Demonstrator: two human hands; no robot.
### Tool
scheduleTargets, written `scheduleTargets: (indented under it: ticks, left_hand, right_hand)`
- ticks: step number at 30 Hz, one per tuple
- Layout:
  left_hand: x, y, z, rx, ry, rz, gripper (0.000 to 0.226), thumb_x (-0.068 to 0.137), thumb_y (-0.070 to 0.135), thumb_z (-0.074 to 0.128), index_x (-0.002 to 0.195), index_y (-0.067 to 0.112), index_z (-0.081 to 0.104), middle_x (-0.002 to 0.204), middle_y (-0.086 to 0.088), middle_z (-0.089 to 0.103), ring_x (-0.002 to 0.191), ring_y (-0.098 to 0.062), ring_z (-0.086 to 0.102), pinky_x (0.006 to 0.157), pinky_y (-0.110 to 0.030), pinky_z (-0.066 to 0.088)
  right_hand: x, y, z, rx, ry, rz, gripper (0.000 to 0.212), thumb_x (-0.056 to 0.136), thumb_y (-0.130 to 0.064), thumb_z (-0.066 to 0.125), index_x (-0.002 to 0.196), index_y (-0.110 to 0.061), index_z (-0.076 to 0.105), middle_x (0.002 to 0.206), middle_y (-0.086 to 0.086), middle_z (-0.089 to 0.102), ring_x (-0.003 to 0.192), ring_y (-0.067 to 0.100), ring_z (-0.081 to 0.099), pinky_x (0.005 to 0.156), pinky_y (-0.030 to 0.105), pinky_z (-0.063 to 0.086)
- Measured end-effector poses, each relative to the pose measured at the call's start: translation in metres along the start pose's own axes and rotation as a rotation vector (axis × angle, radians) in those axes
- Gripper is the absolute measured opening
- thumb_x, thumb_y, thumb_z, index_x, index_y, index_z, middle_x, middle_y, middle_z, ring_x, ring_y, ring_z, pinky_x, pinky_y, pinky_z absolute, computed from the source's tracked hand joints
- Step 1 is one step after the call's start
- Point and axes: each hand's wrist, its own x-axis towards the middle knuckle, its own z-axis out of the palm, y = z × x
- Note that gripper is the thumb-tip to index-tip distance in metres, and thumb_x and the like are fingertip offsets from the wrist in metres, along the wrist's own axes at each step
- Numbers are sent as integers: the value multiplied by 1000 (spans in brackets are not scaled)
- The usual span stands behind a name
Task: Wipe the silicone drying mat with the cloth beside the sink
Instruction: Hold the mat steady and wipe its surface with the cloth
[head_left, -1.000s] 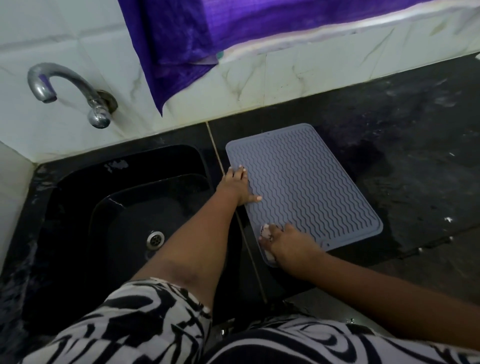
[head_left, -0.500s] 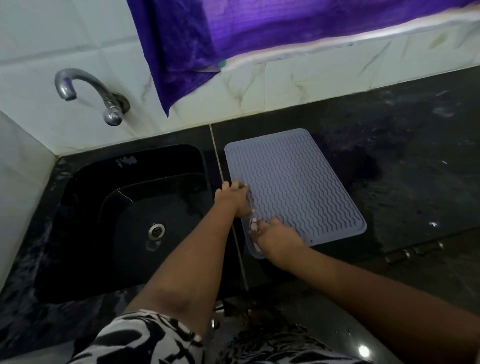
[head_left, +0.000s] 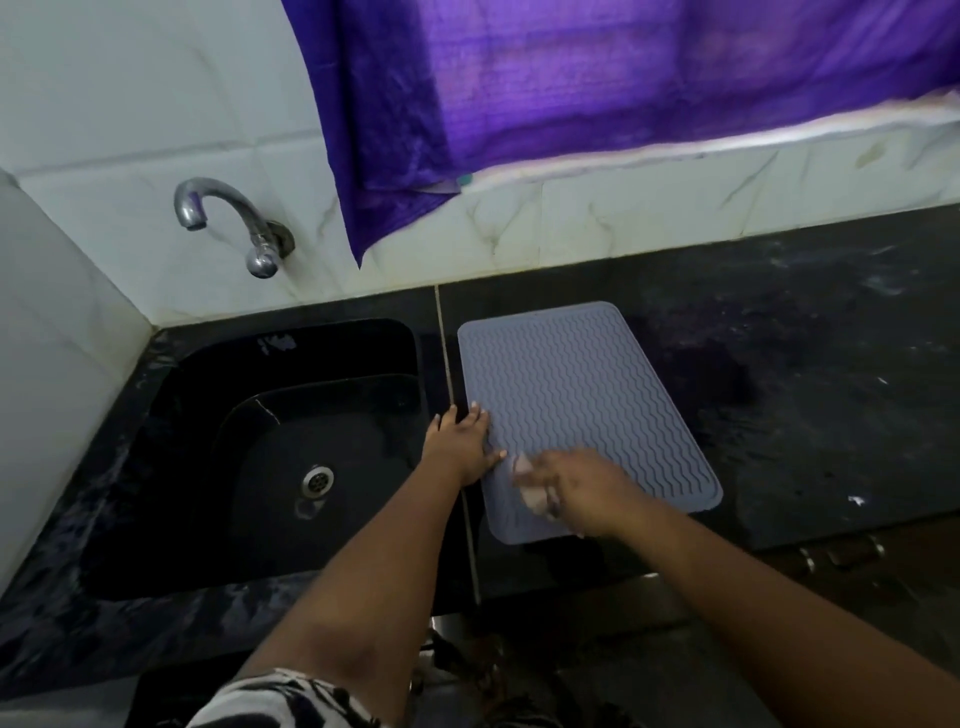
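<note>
Change: right hand (head_left: 587, 488) with the cloth (head_left: 531, 493) has slid from the mat's near-left corner toward its near middle; left hand has stayed put.
Left hand (head_left: 460, 441): grip released, flat fingers pressing the mat's left edge.
Right hand: grip grasping the pale cloth, blurred, on the mat.
Mat (head_left: 576, 395): grey, ribbed, flat on the dark desk (head_left: 810, 364) just right of the sink (head_left: 260, 415).
Tap (head_left: 228, 218): on the tiled wall above the sink.
</note>
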Motion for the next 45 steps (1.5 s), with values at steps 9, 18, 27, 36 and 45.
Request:
scheduleTargets:
  ticks: [9, 18, 27, 36, 45]
  left_hand:
    - [45, -19, -61, -184, -20, 64, 25, 88, 37, 65, 104, 19, 69, 112, -3, 65, 99, -19, 59, 90, -37, 50]
    - [137, -33, -94, 18, -68, 104, 149, 43, 67, 84, 154, 15, 0, 162, -8, -1, 149, -27, 1, 119, -47, 5]
    - [172, -37, -75, 280, -288, -50, 169, 35, 82, 75, 142, 13, -36, 151, -4, -41, 140, -25, -35, 107, -51, -26]
    - [164, -29, -85, 283, -264, -105, 157, 52, 64, 84, 145, 8, -30, 153, -7, -37, 143, -27, -30, 112, -58, -18]
    - [158, -24, -90, 344, -356, -98, 170, 33, 84, 74, 141, 12, -37, 147, -7, -46, 135, -27, -42, 102, -62, -27]
  right_hand:
    - [34, 9, -50, 92, -364, 80, 48, 90, -1, 47, 123, -32, 63, 125, -6, 55, 104, 13, 53, 83, 22, 47]
    - [208, 61, -119, 38, 177, 197, 73, 85, -20, 69, 147, -35, 33, 149, 7, 43, 133, 28, 44, 110, 41, 40]
    - [299, 66, -83, -232, 155, 275, 43, 95, -28, 48, 137, -35, 47, 141, 6, 41, 126, 36, 41, 102, 52, 41]
    - [208, 57, -61, 27, -73, 210, 14, 86, -15, 65, 94, -19, 76, 95, -7, 64, 98, 18, 60, 79, 20, 41]
    - [300, 62, -109, -194, 48, 236, 54, 95, -20, 55, 146, -26, 38, 156, 7, 32, 131, 32, 44, 103, 35, 41]
